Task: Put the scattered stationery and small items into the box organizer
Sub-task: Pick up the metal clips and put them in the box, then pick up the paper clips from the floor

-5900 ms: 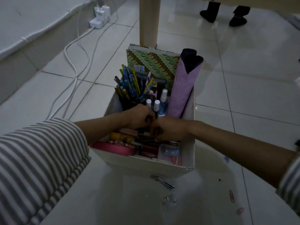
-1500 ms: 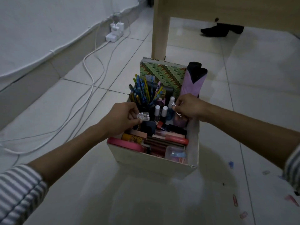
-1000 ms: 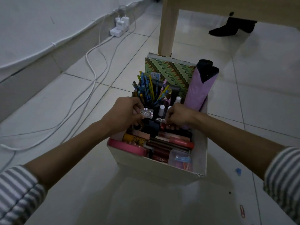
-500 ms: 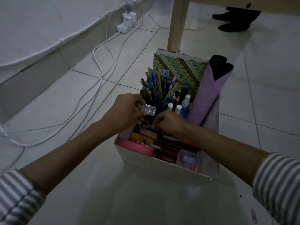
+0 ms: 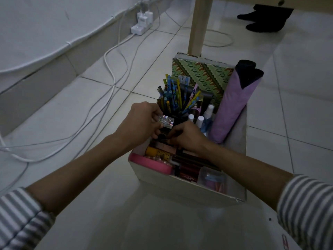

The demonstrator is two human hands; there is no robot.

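Pinching a small clear case [image 5: 166,120] in my left hand [image 5: 142,121] above the middle of the box organizer [image 5: 180,184], I judged it best lowered gently into a gap; my right hand [image 5: 187,136] curled just beside, contents unclear.

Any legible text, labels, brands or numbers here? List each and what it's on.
Nothing reads clearly.
Red packet at the box organizer's front: pale script, too blurred.
Small card among the pencils: print too small.
Clear plastic case in the left hand: glare, nothing legible.
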